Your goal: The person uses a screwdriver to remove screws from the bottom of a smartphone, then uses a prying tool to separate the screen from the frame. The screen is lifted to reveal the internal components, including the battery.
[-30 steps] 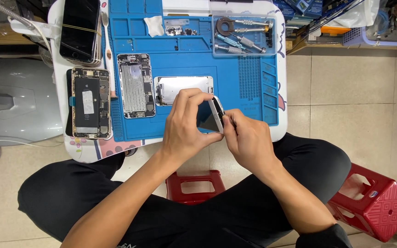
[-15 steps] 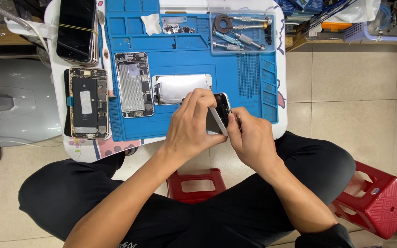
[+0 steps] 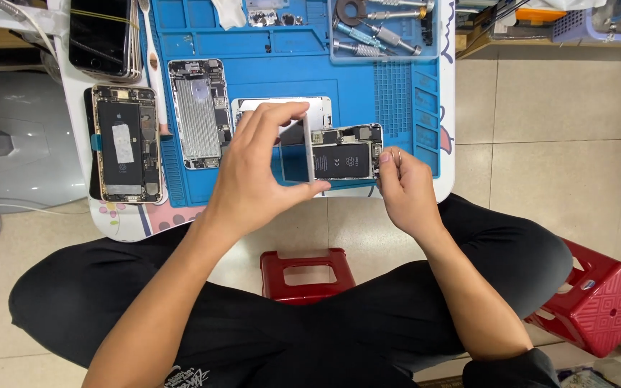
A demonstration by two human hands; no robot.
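A white tabletop [image 3: 120, 219] sits in front of a person in black trousers, over a tiled floor. A big blue mat [image 3: 389, 108] covers most of the tabletop. A red stool [image 3: 309, 273] stands between the person's legs, and another red stool [image 3: 598, 305] stands off to the side.

On the left of the tabletop lies an opened phone with a black battery [image 3: 125, 144]. Next to it, on the mat, lies a phone frame with silver insides [image 3: 198, 113]. A clear tray of small tools [image 3: 382, 29] sits at the far end of the mat.

The left hand [image 3: 256, 176] is pinching a thin screen panel [image 3: 309, 151] on its edge, thumb below and fingers on top. The panel stands up at the left end of an open phone body [image 3: 345, 152], just above the near edge of the mat. The right hand [image 3: 405, 190] pinches the right end of that phone body.
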